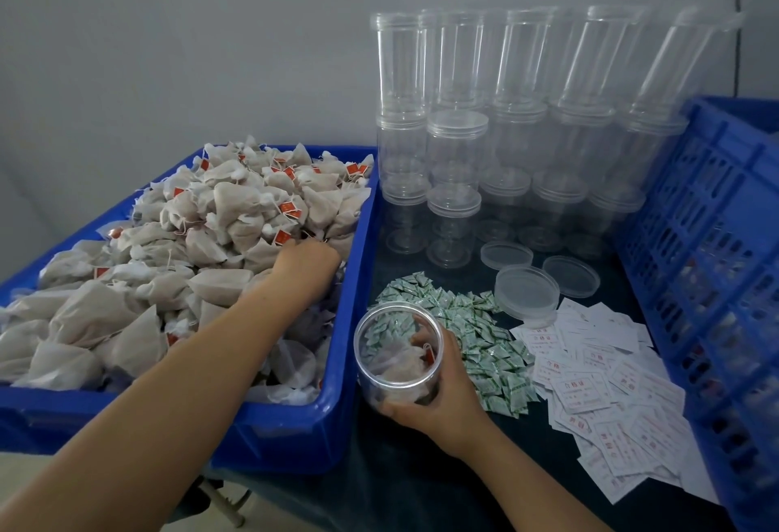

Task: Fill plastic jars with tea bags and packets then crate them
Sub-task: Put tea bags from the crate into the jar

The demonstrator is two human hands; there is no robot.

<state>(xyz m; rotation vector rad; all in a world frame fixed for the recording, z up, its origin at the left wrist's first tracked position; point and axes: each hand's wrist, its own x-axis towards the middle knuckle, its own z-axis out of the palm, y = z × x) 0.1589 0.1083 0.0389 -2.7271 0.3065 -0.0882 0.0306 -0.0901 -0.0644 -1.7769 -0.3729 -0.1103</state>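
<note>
Dark-covered bench [421, 468] vs plain grey wall. Left hand [305, 262] digs into beige tea bags [177, 262] in solid blue plastic bin [337, 384], left edge; fingers buried, grip can't tell. Right hand [438, 388] wraps clear plastic jar [398, 356], part-filled, near front edge. Empty clear jars [497, 131] stacked at back; blue slotted crate [708, 257] cut off right.

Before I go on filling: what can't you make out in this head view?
- Left hand fingertips: buried among tea bags in the blue bin; grip unknown.
- Open jar in right hand: bag count blurred by its wall.
- White slips: print too small.
- Blue crate: cut off at the right edge; contents blurred behind its mesh.
</note>
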